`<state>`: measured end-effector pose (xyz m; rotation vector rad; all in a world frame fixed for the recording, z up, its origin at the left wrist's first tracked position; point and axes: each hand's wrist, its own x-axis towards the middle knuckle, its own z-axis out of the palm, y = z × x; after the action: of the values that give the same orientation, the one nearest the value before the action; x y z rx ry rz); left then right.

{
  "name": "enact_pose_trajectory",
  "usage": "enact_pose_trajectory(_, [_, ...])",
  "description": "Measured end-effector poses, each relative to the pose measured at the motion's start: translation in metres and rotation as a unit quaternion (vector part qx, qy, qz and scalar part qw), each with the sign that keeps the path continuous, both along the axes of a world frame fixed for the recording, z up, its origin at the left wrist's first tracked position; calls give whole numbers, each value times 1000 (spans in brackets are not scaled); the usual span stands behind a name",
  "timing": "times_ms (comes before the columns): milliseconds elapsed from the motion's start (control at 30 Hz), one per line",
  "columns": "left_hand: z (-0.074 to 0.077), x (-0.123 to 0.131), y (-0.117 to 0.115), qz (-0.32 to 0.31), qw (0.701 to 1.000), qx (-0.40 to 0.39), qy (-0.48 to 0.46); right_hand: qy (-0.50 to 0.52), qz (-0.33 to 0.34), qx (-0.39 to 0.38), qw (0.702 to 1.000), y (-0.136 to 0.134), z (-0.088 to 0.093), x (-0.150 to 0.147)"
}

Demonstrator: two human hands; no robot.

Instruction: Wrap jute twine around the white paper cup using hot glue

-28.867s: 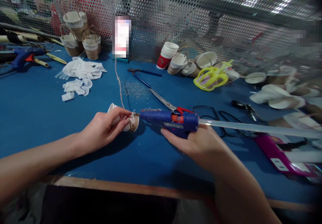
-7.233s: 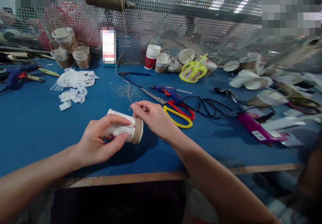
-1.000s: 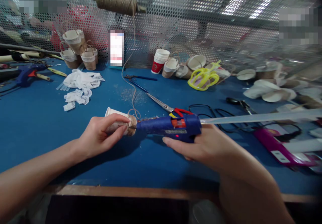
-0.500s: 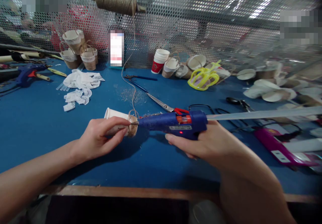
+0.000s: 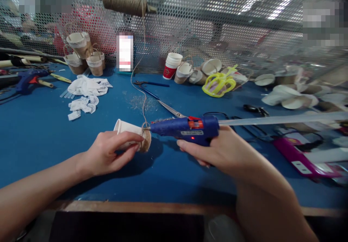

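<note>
Tilted on its side above the blue table, a white paper cup (image 5: 127, 126) is gripped by my left hand (image 5: 114, 149). Twine (image 5: 147, 140) is wound round the cup's base end. A loose strand runs from there up to the twine spool (image 5: 124, 3). My right hand (image 5: 214, 148) is wrapped round a blue hot glue gun (image 5: 174, 128), whose red light is lit and whose clear glue stick (image 5: 272, 119) sticks out of the back. The gun's metal nozzle meets the twine near the cup's base; any glue there is too small to see.
Scissors (image 5: 174, 109) and pliers (image 5: 152, 84) lie behind the gun. Twine-wrapped cups (image 5: 78, 46) stand back left beside a phone (image 5: 125, 51). White lace scraps (image 5: 88, 85) lie left. A yellow ribbon basket (image 5: 219, 85) and a purple power strip (image 5: 299, 158) are on the right.
The cup has turned and tipped slightly in my left hand. The glue gun's nozzle has shifted up, from beside my fingertips to the upper edge of the wound twine.
</note>
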<state>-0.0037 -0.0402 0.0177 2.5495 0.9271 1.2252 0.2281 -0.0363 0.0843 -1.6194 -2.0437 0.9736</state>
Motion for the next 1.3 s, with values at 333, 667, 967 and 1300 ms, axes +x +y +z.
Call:
enact_pose_trajectory(333, [-2,-1,2,10,999,-27,-22,1,4,-1,1000,-3,1,1])
enact_pose_trajectory(667, [-2,-1,3,16,996,-74,-47,20,20,-13,1000,-3,0,2])
enact_pose_trajectory(967, [-2,0,3,14,988,-135,-73,6,35,18,999,-4,-3,0])
enact_pose_trajectory(1300, [-7,-1,5,19,985,-149,-82,-12,51,54,997,-7,-5,-1])
